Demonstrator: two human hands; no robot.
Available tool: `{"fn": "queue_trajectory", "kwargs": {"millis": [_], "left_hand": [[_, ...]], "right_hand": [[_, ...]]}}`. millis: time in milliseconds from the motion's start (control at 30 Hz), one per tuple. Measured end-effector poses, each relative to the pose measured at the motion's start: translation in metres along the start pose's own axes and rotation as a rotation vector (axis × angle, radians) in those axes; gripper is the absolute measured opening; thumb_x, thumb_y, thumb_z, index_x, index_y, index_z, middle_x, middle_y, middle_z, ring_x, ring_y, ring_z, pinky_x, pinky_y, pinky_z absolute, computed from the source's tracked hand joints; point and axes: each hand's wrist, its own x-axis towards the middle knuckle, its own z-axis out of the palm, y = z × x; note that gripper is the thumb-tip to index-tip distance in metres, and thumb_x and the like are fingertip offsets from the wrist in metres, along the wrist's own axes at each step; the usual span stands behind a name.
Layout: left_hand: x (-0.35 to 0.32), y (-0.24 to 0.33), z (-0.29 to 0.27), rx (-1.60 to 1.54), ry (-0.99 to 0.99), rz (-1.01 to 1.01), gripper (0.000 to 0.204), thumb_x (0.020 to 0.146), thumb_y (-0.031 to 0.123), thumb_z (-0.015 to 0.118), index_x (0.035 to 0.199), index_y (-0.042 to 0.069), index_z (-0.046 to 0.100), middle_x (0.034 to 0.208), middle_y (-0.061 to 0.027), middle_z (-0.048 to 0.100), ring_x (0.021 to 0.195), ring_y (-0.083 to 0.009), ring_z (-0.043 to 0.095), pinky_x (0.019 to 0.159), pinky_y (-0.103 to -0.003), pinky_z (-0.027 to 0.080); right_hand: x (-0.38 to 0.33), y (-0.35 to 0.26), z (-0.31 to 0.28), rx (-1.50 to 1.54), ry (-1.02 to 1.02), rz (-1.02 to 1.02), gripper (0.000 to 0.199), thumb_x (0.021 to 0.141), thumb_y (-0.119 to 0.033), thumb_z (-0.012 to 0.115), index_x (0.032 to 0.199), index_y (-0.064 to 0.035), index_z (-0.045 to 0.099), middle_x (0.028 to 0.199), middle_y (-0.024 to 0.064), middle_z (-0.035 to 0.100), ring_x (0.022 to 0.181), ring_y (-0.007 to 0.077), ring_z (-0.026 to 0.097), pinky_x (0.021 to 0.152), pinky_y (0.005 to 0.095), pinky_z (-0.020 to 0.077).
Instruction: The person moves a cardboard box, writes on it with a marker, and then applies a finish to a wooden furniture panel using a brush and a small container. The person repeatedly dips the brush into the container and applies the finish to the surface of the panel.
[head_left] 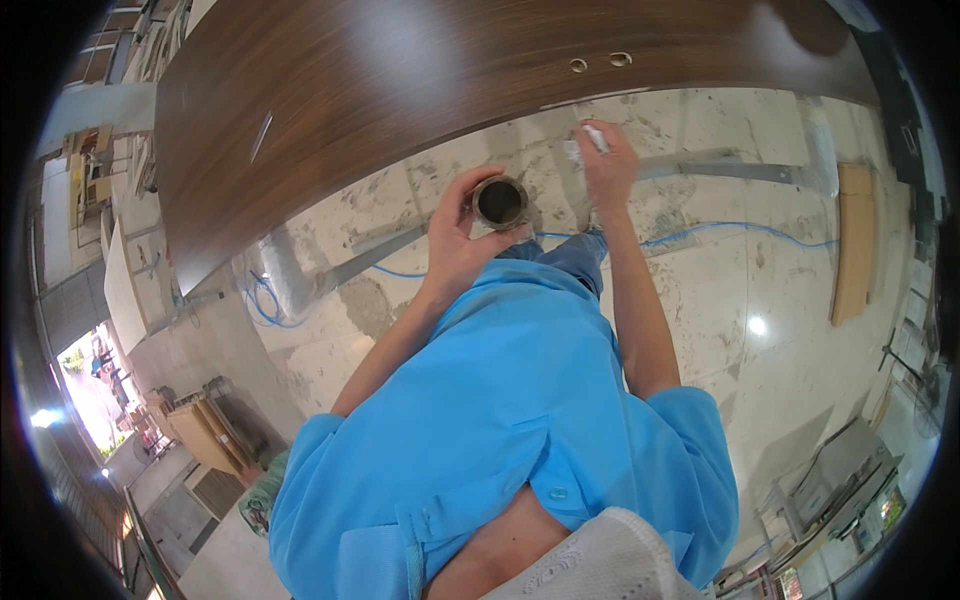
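My left hand [462, 228] is wrapped round a round, open-topped can [500, 202] with a dark inside, held upright in front of my body. What is in the can is too dark to make out. Farther right, my right hand [608, 165] is closed on a crumpled white cloth [597, 138], near the edge of a large dark brown wood-grain panel [380, 100]. Both hands are on my side of the panel, apart from each other. Two round holes [600, 63] pierce the panel beyond my right hand.
A thin light strip [261, 136] lies on the panel's left part. Below are a stained tile floor [720, 300], a blue hose [720, 226] and grey metal legs [370, 258]. A cardboard piece [853, 245] stands at right. Boards [210, 432] lean at lower left.
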Motion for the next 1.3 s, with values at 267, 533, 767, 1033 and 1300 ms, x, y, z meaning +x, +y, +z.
{"fn": "queue_trajectory", "kwargs": {"millis": [267, 533, 767, 1033, 1300], "left_hand": [[0.000, 0.000, 0.008, 0.006, -0.045, -0.026, 0.076, 0.072, -0.016, 0.081, 0.140, 0.006, 0.055, 0.137, -0.0065, 0.058, 0.129, -0.0179, 0.056, 0.114, -0.034, 0.045], [0.002, 0.000, 0.017, 0.036, -0.070, -0.045, 0.076, 0.072, -0.016, 0.081, 0.140, 0.005, 0.055, 0.138, -0.0068, 0.058, 0.130, -0.0182, 0.056, 0.115, -0.034, 0.044], [0.005, 0.004, 0.030, 0.028, -0.109, -0.043, 0.075, 0.074, -0.011, 0.083, 0.141, 0.005, 0.053, 0.135, -0.0066, 0.058, 0.126, -0.0174, 0.057, 0.113, -0.034, 0.045], [0.010, 0.006, 0.047, 0.018, -0.086, -0.051, 0.076, 0.071, -0.015, 0.081, 0.139, 0.005, 0.056, 0.139, -0.0076, 0.057, 0.130, -0.0184, 0.056, 0.113, -0.034, 0.045], [0.020, 0.011, 0.070, 0.024, -0.087, -0.066, 0.077, 0.070, -0.014, 0.082, 0.140, 0.005, 0.056, 0.141, -0.0082, 0.057, 0.130, -0.0184, 0.057, 0.113, -0.035, 0.046]], "right_hand": [[0.004, -0.002, 0.001, -0.107, 0.045, 0.037, 0.014, 0.089, -0.014, 0.075, 0.100, -0.0054, 0.076, 0.094, 0.0132, 0.072, 0.087, 0.0317, 0.070, 0.079, 0.0373, 0.0539], [0.013, 0.014, -0.014, 0.000, 0.013, -0.016, 0.016, 0.089, -0.015, 0.077, 0.102, -0.0049, 0.077, 0.095, 0.0111, 0.075, 0.085, 0.0248, 0.071, 0.079, 0.0327, 0.0539], [0.036, 0.023, -0.036, -0.122, 0.164, 0.070, 0.015, 0.090, -0.014, 0.078, 0.100, -0.0044, 0.077, 0.094, 0.0104, 0.075, 0.087, 0.0214, 0.071, 0.080, 0.0316, 0.0535], [0.041, 0.033, -0.041, -0.061, -0.011, -0.014, 0.016, 0.090, -0.018, 0.077, 0.101, -0.0062, 0.077, 0.097, 0.0122, 0.075, 0.087, 0.0285, 0.072, 0.079, 0.0369, 0.0551], [0.065, 0.044, -0.075, -0.078, 0.149, 0.068, 0.016, 0.090, -0.019, 0.076, 0.100, -0.0062, 0.076, 0.096, 0.0142, 0.073, 0.088, 0.0330, 0.071, 0.079, 0.0384, 0.0554]]}}
